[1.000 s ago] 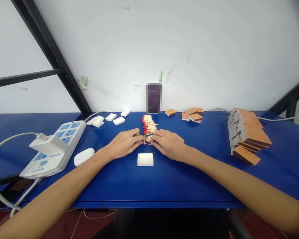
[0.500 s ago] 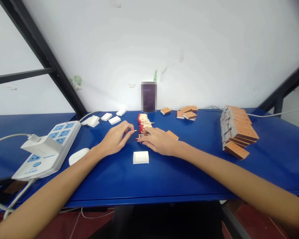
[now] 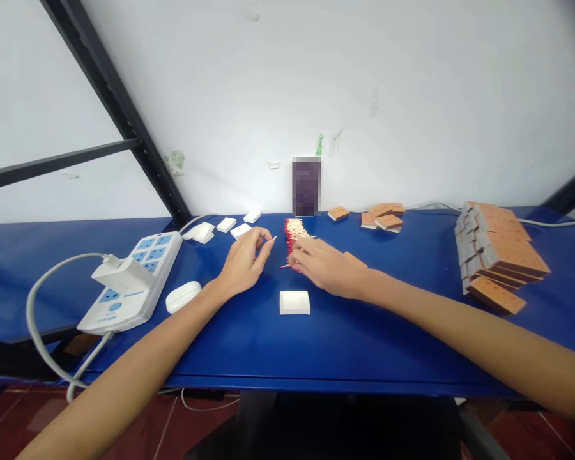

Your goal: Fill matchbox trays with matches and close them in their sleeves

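Note:
My left hand (image 3: pixel 246 260) is closed in a pinch. A pale matchstick end (image 3: pixel 274 238) pokes out between thumb and forefinger. To its right lies a long heap of red-headed matches (image 3: pixel 294 228) on the blue table. Bent over the heap's near end, my right hand (image 3: pixel 328 265) has its fingers curled down and slightly blurred. A red-tipped match shows beside those fingertips, but what they pinch is hidden. Nearer me, below both hands, an open white matchbox tray (image 3: pixel 294 303) rests on the table.
Several white matchbox trays (image 3: pixel 227 224) lie at the back left. Orange matchboxes (image 3: pixel 388 221) sit at the back, with a large stack (image 3: pixel 501 249) at right. At left are a power strip (image 3: pixel 165 255) with a plugged-in charger and a white rounded case (image 3: pixel 183 297). A pixelated dark rectangle (image 3: pixel 306 186) stands against the wall.
The whole view has shifted, so everything appears farther right. My left hand still pinches a matchstick, its fingers raised slightly. My right hand's fingers have moved a little at the heap's near end.

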A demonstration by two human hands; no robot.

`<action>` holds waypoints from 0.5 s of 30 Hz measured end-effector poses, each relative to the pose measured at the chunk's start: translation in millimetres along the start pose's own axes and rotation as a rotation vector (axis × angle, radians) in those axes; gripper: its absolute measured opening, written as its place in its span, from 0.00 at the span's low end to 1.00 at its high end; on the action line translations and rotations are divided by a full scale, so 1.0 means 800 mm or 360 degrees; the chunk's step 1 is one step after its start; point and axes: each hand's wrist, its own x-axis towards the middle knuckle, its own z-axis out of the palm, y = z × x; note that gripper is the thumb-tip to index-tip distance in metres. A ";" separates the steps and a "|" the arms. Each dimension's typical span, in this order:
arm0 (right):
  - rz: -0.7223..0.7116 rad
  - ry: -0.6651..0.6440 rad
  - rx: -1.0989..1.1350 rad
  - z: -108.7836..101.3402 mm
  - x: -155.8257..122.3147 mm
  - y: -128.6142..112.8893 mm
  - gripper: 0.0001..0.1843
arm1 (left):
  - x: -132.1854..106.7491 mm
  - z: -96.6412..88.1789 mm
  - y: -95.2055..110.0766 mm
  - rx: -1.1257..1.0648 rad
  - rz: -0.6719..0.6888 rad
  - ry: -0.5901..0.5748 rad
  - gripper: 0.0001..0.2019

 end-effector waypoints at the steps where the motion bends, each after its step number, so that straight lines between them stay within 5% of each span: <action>1: 0.0132 0.0054 0.0049 0.000 -0.009 0.000 0.13 | 0.001 0.003 0.003 -0.0011 0.0010 -0.0018 0.09; 3: 0.0292 0.0088 0.0091 0.002 -0.025 0.000 0.13 | 0.002 0.011 0.010 -0.0010 0.0085 -0.0128 0.10; 8: 0.0220 0.0126 -0.0011 0.009 -0.045 -0.007 0.14 | -0.005 0.035 0.020 0.0025 0.0175 -0.0401 0.13; 15: 0.0202 0.0145 -0.0040 0.012 -0.036 -0.008 0.15 | 0.008 0.009 0.047 -0.0452 0.0061 -0.0079 0.19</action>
